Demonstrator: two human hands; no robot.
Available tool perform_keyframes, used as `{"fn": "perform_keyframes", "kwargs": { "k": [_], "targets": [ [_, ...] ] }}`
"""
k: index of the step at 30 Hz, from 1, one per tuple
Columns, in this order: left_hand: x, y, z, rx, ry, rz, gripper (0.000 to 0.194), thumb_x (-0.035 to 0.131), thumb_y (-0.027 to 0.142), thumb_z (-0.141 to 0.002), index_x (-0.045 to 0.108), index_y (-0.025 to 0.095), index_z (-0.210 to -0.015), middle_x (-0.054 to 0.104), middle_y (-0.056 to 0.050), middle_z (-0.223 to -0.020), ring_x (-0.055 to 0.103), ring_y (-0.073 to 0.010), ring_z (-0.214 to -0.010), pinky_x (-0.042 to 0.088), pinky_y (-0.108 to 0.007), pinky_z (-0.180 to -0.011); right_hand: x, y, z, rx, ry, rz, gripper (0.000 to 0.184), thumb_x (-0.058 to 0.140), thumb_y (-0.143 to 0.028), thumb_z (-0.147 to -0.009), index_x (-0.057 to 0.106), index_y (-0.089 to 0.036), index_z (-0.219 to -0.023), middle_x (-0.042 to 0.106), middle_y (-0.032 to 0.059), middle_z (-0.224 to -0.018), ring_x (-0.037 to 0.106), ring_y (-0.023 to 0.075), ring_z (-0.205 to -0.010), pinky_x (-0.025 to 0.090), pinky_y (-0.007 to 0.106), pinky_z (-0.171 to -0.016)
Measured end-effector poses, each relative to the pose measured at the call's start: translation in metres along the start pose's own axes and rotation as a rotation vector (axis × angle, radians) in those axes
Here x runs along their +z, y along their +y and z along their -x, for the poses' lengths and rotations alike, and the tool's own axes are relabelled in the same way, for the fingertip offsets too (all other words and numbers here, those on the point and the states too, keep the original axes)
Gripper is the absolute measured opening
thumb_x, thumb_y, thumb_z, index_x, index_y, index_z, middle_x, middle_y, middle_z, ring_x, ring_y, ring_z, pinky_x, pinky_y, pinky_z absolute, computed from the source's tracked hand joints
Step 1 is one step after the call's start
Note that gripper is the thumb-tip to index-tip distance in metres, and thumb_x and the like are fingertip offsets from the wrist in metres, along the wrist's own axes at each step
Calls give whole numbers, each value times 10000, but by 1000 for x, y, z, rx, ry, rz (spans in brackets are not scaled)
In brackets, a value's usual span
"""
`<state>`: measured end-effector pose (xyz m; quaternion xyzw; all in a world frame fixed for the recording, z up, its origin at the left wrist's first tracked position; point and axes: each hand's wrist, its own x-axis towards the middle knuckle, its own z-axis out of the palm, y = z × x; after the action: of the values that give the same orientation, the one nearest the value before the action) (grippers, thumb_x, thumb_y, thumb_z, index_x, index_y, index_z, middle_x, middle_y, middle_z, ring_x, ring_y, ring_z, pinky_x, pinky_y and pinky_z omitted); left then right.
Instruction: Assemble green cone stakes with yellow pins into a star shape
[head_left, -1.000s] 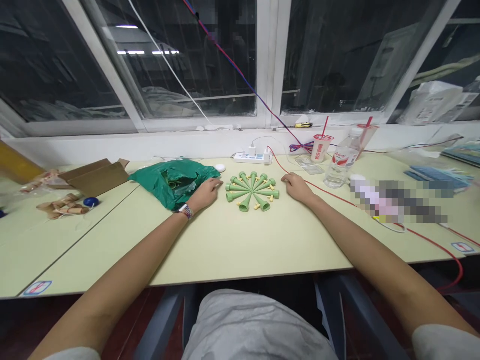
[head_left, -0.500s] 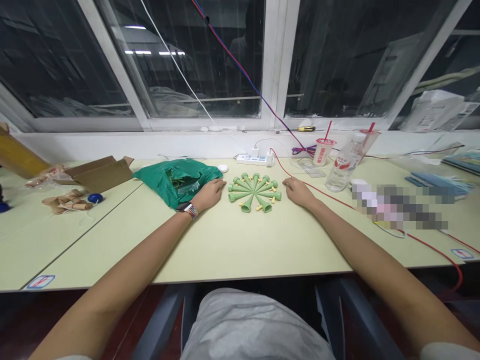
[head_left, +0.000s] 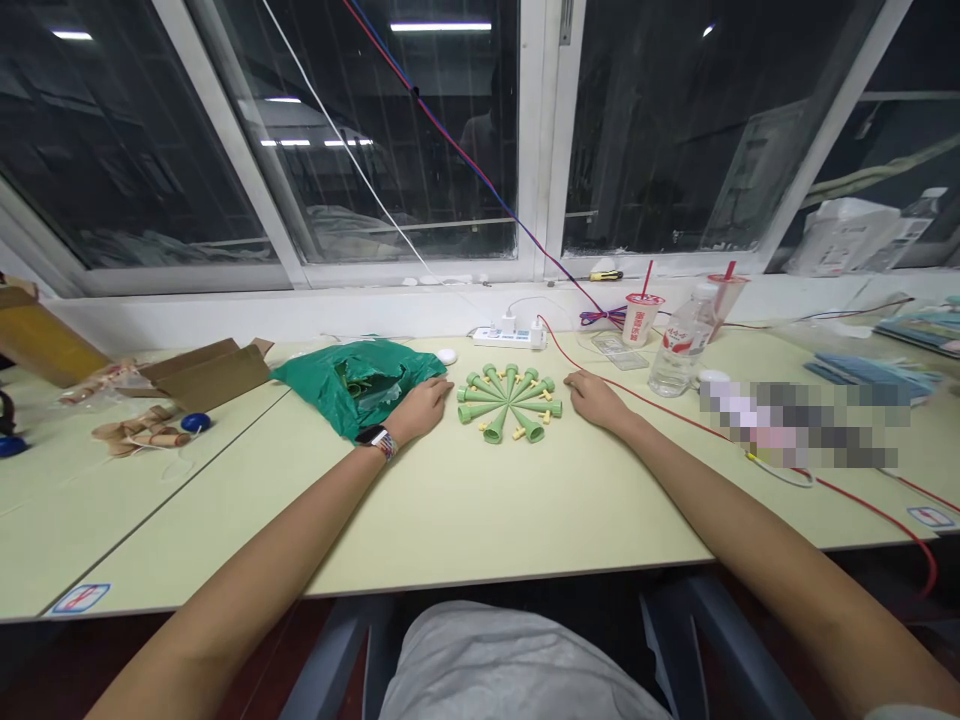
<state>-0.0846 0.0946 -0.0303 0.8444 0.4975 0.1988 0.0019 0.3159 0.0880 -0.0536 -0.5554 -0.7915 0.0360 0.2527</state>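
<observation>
Between my hands several green plant watering spikes (head_left: 507,399) with small yellow valves lie in a ring, their points meeting in the middle and their wide open ends outward. To the left of the ring, my left hand (head_left: 421,411) rests on the table with fingers curled and nothing seen in them. It lies against the right edge of a torn green plastic bag (head_left: 319,382), which has more green pieces inside. My right hand (head_left: 598,400) rests on the table just right of the ring, fingers likewise curled and holding nothing visible. Neither hand touches the spikes.
A white power strip (head_left: 510,337) stands behind the ring, and its red cable (head_left: 645,396) runs off to the right. A water bottle (head_left: 681,345) and two straw cups, the nearer cup (head_left: 640,320) included, stand back right. Left are a cardboard box (head_left: 202,375) and wooden toys (head_left: 142,432).
The camera view has tilted up slightly, so the table sits lower in the picture. Both hands and the watering spikes keep their places on the table.
</observation>
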Motion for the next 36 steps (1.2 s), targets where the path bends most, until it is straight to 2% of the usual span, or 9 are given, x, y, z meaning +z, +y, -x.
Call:
{"fn": "perform_keyframes", "kwargs": {
  "k": [5, 12, 17, 29, 36],
  "targets": [
    [-1, 1, 1, -1, 9, -4, 504, 441, 225, -948, 664, 167, -1397, 626, -176, -1493, 578, -323, -1411, 427, -476, -1239, 1, -1, 0, 0, -8, 4, 387, 455, -66, -970, 694, -102, -1273, 692, 180, -1316, 650, 259, -1209, 468, 344, -1070],
    [-3, 3, 3, 8, -5, -33, 511, 384, 228, -987, 649, 97, -1404, 609, -230, -1491, 579, -340, -1412, 439, -492, -1224, 3, -2, 0, 6, -14, 2, 362, 456, -75, -993, 688, -101, -1271, 685, 176, -1328, 625, 251, -1249, 450, 335, -1094],
    [-1, 3, 3, 15, -8, -45, 506, 355, 192, -1002, 634, 97, -1413, 598, -218, -1509, 541, -328, -1450, 411, -500, -1244, 3, -2, 0, 16, -23, 4, 370, 451, -84, -1003, 673, -92, -1298, 672, 178, -1350, 616, 254, -1266, 444, 337, -1102],
    [0, 3, 4, 10, 14, -67, 478, 391, 187, -1003, 642, 93, -1398, 609, -243, -1480, 601, -346, -1381, 455, -520, -1201, 6, -3, 1, 4, -27, 19, 365, 440, -86, -1009, 664, -87, -1298, 672, 179, -1343, 610, 246, -1278, 435, 326, -1106],
    [-1, 5, 4, 23, 13, -64, 456, 384, 164, -1000, 654, 116, -1364, 652, -221, -1405, 632, -324, -1323, 477, -482, -1165, 6, -3, 0, 5, -35, 32, 349, 448, -87, -1011, 665, -100, -1284, 672, 177, -1342, 612, 241, -1271, 442, 325, -1091]
  ]
}}
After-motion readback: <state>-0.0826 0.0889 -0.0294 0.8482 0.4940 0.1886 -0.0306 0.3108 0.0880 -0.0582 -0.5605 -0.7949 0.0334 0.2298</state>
